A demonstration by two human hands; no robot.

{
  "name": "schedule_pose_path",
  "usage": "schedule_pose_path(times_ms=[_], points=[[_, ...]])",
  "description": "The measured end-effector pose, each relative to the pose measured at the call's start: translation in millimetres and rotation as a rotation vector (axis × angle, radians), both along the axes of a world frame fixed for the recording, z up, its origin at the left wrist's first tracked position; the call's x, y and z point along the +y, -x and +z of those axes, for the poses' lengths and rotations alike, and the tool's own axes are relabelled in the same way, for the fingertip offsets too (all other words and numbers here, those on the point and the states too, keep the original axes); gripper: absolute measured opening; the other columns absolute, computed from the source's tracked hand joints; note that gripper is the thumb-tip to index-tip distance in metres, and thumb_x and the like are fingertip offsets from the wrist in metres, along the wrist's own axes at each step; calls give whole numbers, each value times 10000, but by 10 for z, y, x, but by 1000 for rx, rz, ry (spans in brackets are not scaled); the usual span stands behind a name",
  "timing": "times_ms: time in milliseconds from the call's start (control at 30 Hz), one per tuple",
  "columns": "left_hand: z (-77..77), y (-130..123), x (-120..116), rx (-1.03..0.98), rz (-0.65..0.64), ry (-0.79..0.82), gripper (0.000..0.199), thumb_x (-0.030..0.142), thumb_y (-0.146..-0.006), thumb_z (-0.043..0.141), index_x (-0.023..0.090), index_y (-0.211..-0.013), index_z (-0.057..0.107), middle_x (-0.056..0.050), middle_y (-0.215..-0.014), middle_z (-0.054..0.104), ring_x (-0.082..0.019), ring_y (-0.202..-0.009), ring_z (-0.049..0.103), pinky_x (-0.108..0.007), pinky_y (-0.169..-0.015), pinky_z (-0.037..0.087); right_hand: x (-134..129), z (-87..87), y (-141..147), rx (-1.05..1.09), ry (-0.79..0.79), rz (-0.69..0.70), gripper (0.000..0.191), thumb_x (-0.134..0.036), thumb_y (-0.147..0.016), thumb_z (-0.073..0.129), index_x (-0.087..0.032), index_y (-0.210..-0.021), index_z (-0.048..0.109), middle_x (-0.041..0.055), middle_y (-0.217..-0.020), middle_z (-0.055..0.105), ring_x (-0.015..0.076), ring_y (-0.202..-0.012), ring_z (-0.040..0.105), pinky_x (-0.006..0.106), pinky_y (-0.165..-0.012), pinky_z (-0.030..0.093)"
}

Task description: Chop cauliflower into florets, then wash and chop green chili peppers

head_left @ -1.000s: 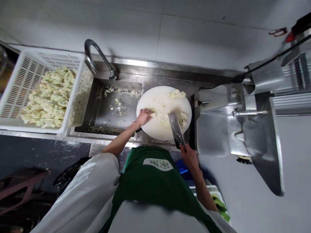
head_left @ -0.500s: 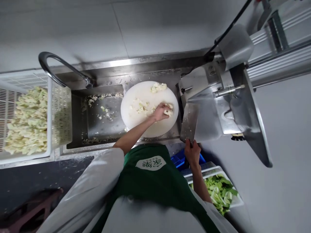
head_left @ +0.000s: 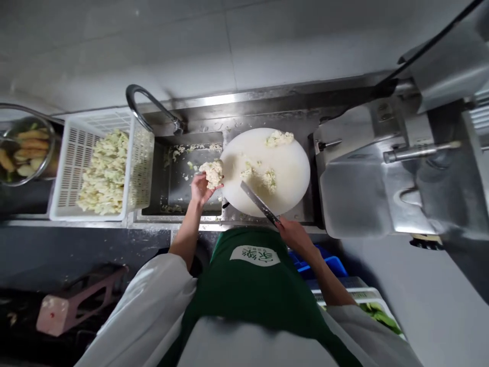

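Two bare hands at work around one landmark, the white cutting board [head_left: 292, 165].

Left hand [head_left: 201, 190]: grasping a large cauliflower chunk [head_left: 213, 174], fingers curled beneath and beside it, just off the board's left edge and above the sink basin [head_left: 178, 186].

Right hand [head_left: 295, 235]: clenched round the handle of a cleaver [head_left: 260, 201], at the board's near edge. Blade pointing up and left over the board, seen nearly edge-on; contact with the surface impossible to tell.

On the board: a cauliflower cluster [head_left: 279, 138] near the far edge, a smaller floret heap [head_left: 269, 180] right of center, crumbs [head_left: 248, 171] left of that heap.

Left of the board: scraps scattered in the basin, a curved faucet [head_left: 147, 97] behind, then a white slotted basket [head_left: 140, 171] loaded with cut cauliflower [head_left: 105, 173].

Right of the board: a metal slicer [head_left: 344, 199], just beside. Below and right of the board: a blue bin [head_left: 336, 265], then a white crate [head_left: 367, 292] with green leaves [head_left: 382, 317]. Well apart, lower left of the board: a pink stool [head_left: 53, 313].
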State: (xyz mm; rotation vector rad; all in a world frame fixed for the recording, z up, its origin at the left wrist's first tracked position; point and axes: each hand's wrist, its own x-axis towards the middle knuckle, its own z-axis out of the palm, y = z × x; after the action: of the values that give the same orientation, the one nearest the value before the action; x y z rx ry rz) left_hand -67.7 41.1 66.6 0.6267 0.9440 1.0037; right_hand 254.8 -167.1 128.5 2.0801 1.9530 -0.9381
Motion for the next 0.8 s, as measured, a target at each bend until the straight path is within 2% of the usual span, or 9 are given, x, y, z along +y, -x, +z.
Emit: schedule_pose_path(times_ms=[100,200,267,400,500,567,667,800], points=[[-238,-7,-91,219,113,-15,512,473,-711,816,235,-1150,707,-67,-1109,716,-206,-862,693,-340,-659,625,214,-66,186,-41,73,78,324,-350,-1082,383,-176,-1078,656,105,-925,747,217,-835,673,282,-718,351],[-437,-296,-282,466,184,-182,506,460,-701,868,211,-1124,747,-93,-1155,679,-196,-911,670,-330,-732,623,309,-95,213,-152,86,8,374,-362,-1091,340,-159,-1117,653,123,-945,749,235,-872,685,292,-735,369],[-511,-518,-450,574,179,-290,498,474,-731,864,205,-1138,765,-110,-1186,643,-199,-963,659,-331,-797,622,328,-72,180,-221,73,-29,388,-349,-1093,323,-142,-1143,648,139,-962,749,246,-891,694,298,-753,384],[-560,-759,-780,553,125,-342,476,521,-876,737,221,-1245,719,-114,-1227,607,-184,-930,690,-319,-778,628,323,42,183,-258,24,-57,384,-328,-1095,311,-133,-1147,638,142,-946,748,246,-874,705,299,-762,406],[-578,-765,-925,531,189,-278,506,510,-864,758,235,-1273,644,-90,-1220,620,-148,-789,698,-279,-657,606,353,142,343,-250,-61,-91,390,-337,-1101,295,-128,-1159,620,138,-912,751,242,-837,710,292,-741,413],[-602,-746,-961,518,222,-257,440,503,-861,760,223,-1179,641,-67,-1140,641,-129,-723,684,-259,-615,580,420,191,514,-220,-111,-89,394,-347,-1103,288,-125,-1180,606,141,-912,757,245,-844,719,288,-734,422],[-652,-733,-966,550,241,-313,318,482,-887,732,199,-1020,671,-56,-1051,656,-126,-729,673,-272,-690,581,582,205,797,-166,-141,-48,382,-337,-1103,288,-129,-1219,586,152,-968,769,248,-896,733,288,-759,447],[-696,-719,-942,599,244,-385,277,460,-917,697,189,-973,709,-65,-1010,649,-154,-807,659,-294,-748,563,827,92,1100,-170,-91,-14,390,-300,-1097,275,-115,-1256,580,183,-1007,765,258,-931,738,310,-810,484]])
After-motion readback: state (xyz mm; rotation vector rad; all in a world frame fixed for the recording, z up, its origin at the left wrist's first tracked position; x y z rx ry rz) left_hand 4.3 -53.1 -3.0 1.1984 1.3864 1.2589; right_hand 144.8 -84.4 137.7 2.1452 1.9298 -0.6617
